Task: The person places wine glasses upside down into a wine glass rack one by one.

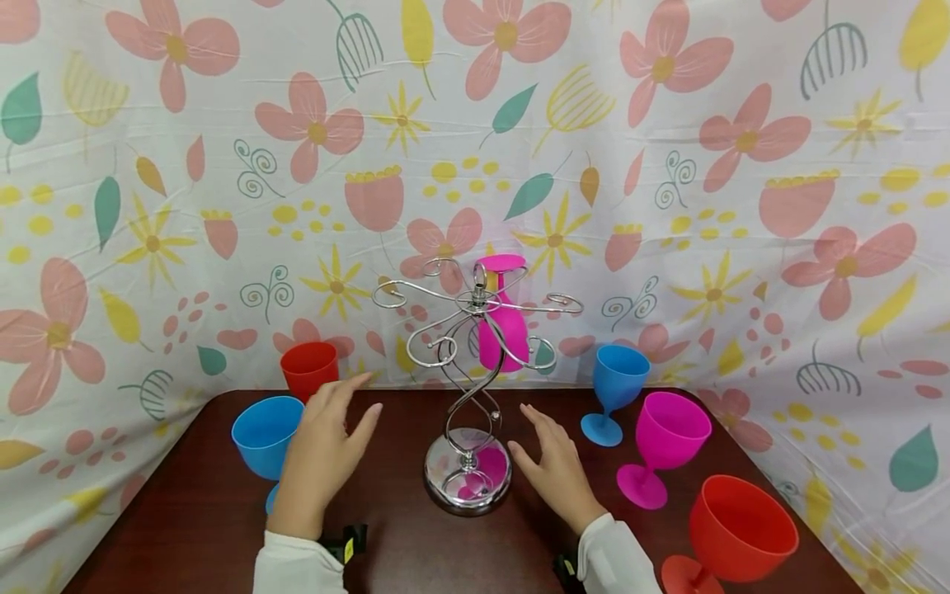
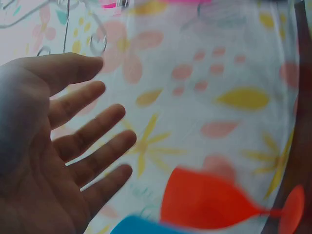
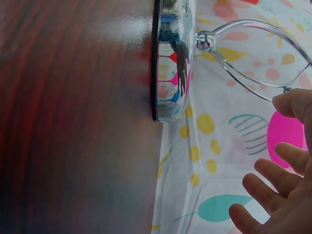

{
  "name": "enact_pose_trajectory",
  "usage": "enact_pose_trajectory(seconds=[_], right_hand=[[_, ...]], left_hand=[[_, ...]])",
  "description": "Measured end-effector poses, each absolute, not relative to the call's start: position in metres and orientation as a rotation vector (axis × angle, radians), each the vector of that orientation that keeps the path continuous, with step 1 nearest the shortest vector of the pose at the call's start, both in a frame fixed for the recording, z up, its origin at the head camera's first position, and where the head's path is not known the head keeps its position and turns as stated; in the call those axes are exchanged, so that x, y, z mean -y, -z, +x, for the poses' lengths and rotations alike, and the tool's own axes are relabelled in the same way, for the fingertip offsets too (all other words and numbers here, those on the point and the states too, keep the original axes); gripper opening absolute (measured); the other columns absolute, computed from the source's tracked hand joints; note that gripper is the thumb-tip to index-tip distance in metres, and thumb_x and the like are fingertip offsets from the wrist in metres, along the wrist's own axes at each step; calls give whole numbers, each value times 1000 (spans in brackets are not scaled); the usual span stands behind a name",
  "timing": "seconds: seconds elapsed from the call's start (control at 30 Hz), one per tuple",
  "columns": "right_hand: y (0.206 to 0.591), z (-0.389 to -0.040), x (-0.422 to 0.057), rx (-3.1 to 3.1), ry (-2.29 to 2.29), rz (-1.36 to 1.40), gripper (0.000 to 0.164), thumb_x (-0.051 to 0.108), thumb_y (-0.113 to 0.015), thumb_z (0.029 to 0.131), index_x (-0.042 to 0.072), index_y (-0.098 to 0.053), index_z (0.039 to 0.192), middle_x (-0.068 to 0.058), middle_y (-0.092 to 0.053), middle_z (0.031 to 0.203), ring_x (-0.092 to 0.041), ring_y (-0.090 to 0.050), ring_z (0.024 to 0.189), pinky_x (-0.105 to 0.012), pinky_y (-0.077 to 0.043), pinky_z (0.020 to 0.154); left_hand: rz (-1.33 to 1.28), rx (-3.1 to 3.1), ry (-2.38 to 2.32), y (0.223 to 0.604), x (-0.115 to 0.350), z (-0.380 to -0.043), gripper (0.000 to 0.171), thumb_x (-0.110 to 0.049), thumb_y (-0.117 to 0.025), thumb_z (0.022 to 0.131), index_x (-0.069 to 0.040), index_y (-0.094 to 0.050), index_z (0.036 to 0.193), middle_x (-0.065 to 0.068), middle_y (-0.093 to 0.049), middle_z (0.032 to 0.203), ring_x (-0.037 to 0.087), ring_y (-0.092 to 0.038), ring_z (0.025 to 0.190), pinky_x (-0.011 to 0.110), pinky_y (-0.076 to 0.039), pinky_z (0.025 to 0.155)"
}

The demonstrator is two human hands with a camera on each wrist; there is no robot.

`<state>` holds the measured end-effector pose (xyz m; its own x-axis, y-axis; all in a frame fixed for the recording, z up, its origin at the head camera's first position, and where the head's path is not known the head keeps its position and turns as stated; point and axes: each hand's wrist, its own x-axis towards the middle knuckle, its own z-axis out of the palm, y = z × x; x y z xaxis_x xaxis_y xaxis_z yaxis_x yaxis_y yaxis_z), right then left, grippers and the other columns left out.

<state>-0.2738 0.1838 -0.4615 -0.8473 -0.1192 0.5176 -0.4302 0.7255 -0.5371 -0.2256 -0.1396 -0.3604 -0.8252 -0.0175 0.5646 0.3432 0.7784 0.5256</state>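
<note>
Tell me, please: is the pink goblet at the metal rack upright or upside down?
Upside down: that pink goblet has its foot at the top and its bowl below.

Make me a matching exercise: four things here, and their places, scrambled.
1. Curly silver metal rack
2. Upside-down pink plastic goblet
3. Upright pink plastic goblet
4. White floral fabric backdrop

A. Between a blue plastic goblet and a red plastic goblet
B. Behind the brown wooden table
C. Hanging from the rack
D. Standing mid-table

Pairs: 1D, 2C, 3A, 4B

In head view, leftmost blue goblet [image 1: 261,439] partly behind left grip [image 1: 322,450], rightmost red goblet [image 1: 731,528] cut off by lower edge
</note>
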Motion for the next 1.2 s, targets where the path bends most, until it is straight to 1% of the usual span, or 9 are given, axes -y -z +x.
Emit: enact_pose_trajectory(seconds=[0.17, 0.3, 0.53, 0.63, 0.7, 0.87, 0.97, 1.2], right_hand=[[461, -274, -183, 2476, -906, 416, 66, 23, -78, 90, 12, -49, 148, -11, -51, 147, -35, -47, 133, -65, -35, 103], [459, -273, -182, 2500, -890, 402, 65, 25, -77, 90, 14, -49, 148, -8, -53, 145, -32, -49, 132, -61, -37, 102], [458, -273, -181, 2560, -899, 385, 63, 31, -75, 92, 17, -50, 148, -7, -55, 143, -29, -50, 130, -56, -40, 102], [458, -273, -180, 2558, -902, 391, 61, 31, -74, 93, 17, -50, 147, -7, -56, 142, -29, -51, 129, -55, -41, 101], [458, -273, -180, 2554, -905, 393, 60, 31, -73, 93, 16, -51, 146, -7, -57, 141, -29, -51, 128, -54, -41, 100], [459, -272, -180, 2536, -911, 393, 57, 28, -74, 93, 15, -53, 144, -8, -58, 138, -29, -52, 127, -53, -41, 99], [460, -271, -180, 2532, -909, 397, 55, 27, -74, 93, 15, -54, 143, -8, -59, 137, -29, -53, 127, -52, -41, 98], [461, -271, -181, 2527, -902, 419, 53, 30, -71, 95, 14, -54, 143, -7, -58, 138, -29, -52, 127, -53, -41, 99]], left_hand=[[-66, 2394, 682, 355, 159, -214, 52, -27, -76, 90, -12, -60, 137, 21, -57, 127, 43, -52, 111, 63, -46, 86], [34, 2409, 656, 358, 173, -212, 49, -28, -75, 90, -11, -62, 134, 23, -57, 125, 45, -52, 108, 63, -45, 85], [192, 2446, 737, 363, 182, -214, 46, -27, -77, 88, -1, -60, 123, 25, -65, 114, 42, -60, 103, 62, -46, 88], [248, 2440, 778, 363, 181, -215, 45, -26, -77, 89, 0, -58, 120, 25, -68, 109, 42, -63, 99, 61, -45, 88], [265, 2433, 782, 364, 181, -215, 39, -25, -75, 90, 0, -60, 115, 25, -69, 105, 41, -64, 96, 60, -46, 87], [261, 2399, 773, 366, 180, -215, 25, -20, -72, 92, -2, -65, 107, 23, -70, 100, 39, -65, 92, 58, -50, 79], [280, 2407, 776, 366, 180, -213, 24, -20, -73, 91, -2, -66, 105, 22, -71, 98, 38, -66, 89, 57, -52, 73], [310, 2469, 793, 363, 181, -208, 24, -27, -77, 89, -5, -74, 98, 13, -73, 84, 33, -66, 77, 52, -53, 63]])
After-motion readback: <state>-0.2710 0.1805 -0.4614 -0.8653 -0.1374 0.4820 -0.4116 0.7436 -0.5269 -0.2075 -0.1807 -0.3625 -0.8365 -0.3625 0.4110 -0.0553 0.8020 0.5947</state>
